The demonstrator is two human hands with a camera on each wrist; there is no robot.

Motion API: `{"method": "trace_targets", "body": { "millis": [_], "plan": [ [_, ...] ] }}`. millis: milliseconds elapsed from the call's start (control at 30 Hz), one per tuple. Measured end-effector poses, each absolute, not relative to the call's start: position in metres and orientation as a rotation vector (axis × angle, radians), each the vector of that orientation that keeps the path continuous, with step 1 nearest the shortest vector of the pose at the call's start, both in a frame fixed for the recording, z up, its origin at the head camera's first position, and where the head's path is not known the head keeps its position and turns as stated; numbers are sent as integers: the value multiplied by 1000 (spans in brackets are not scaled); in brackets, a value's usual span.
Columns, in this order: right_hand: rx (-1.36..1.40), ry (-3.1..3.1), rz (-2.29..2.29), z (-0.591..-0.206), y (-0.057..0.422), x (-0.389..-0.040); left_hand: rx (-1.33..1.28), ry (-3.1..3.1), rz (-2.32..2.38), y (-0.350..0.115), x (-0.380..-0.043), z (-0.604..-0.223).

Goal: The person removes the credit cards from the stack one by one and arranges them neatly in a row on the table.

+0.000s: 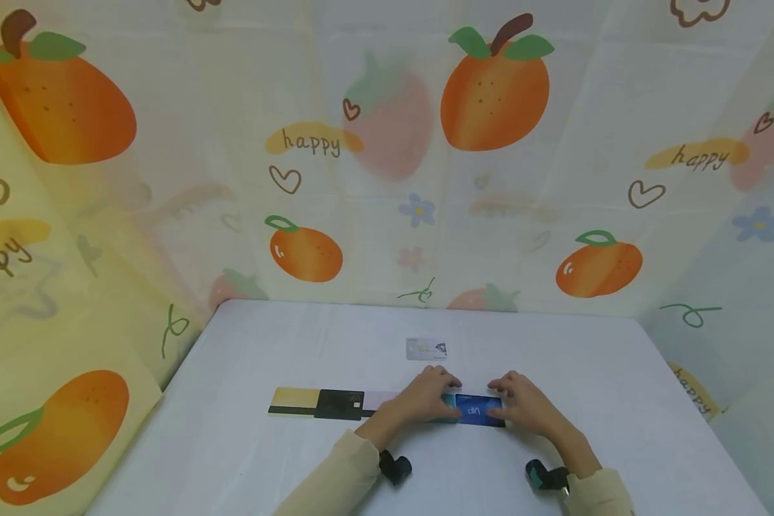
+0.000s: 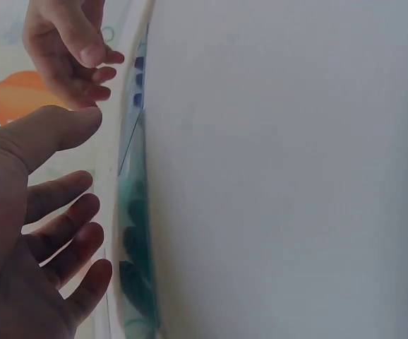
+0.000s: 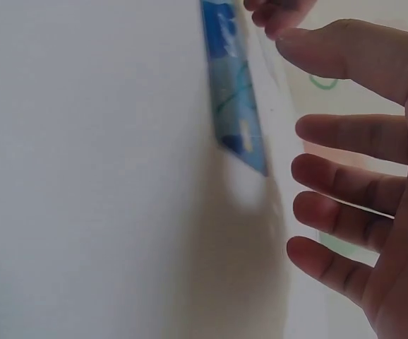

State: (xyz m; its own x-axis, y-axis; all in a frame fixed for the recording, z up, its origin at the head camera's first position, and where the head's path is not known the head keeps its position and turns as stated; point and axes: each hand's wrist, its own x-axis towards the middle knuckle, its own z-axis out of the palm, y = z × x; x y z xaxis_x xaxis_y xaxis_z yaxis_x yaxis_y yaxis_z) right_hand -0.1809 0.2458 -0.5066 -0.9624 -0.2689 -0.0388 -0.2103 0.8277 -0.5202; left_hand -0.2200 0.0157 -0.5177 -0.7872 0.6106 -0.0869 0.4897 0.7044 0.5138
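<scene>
A blue card with upside-down "VIP" lettering lies at the right end of a row of cards on the white table. My left hand is over the row's right part, thumb at the blue card's left portion, fingers relaxed. Beneath it a teal card is partly hidden. At the blue card's right end is my right hand, fingers spread and loosely bent, thumb tip at the card's edge. Both wrist views show the fingers apart, with nothing gripped; the right wrist view shows the blue card beyond the thumb.
Leftward along the row lie a lilac card, partly behind the left forearm, a black card and a gold card with a dark stripe. A silvery card lies farther back. A fruit-printed curtain rises behind the table.
</scene>
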Motion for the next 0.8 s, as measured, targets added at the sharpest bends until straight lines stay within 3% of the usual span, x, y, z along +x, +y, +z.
{"method": "trace_targets", "body": {
  "millis": [500, 800],
  "plan": [
    [-339, 2939, -895, -497, 223, -217, 625, 2755, 753, -23, -266, -505],
    [-478, 2948, -828, -502, 205, -243, 540, 2796, 774, -37, -284, -513]
  ]
}}
